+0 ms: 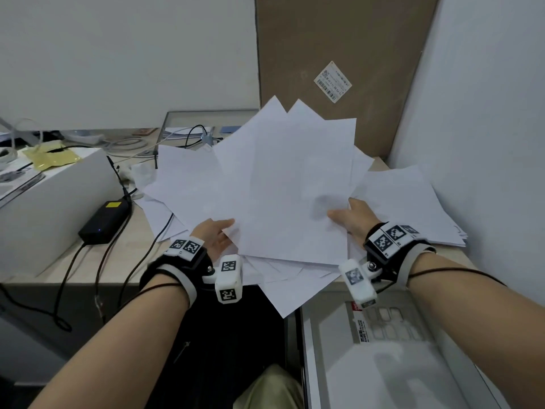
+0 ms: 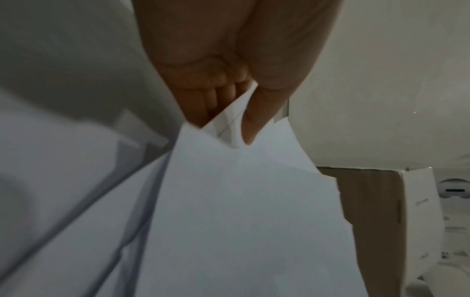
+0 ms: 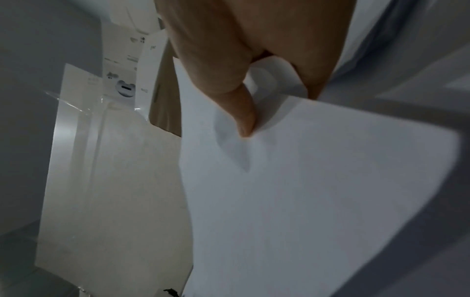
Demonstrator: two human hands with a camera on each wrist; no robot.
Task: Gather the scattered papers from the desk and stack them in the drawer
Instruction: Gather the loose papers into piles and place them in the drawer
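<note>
The step in hand is the gathering: a fanned sheaf of white papers (image 1: 283, 184) is held up off the table (image 1: 97, 258) by both hands, not yet squared and not yet in the drawer (image 1: 392, 358). The left hand (image 1: 213, 236) pinches the sheaf's near-left corner, thumb on top and fingers beneath, as the left wrist view shows plainly. The right hand (image 1: 354, 218) grips the near-right edge the same way, its thumb pressed into the top sheet.

The sheets point in several directions, corners splayed toward the brown board (image 1: 339, 69) behind them. More loose papers lie on the table under and left of the sheaf, and 1 neater pile (image 1: 413, 208) sits to its right against the wall.

The open drawer, below and right of the sheaf, already carries a sheet of stickers (image 1: 386, 323). The next move probably calls for tapping the sheaf's edges level so it fits, or sweeping in the papers that remain; with so loose a fan, a sheet could slip from the middle. A black power adapter (image 1: 104, 221) and its cables lie left of the sheaf.
</note>
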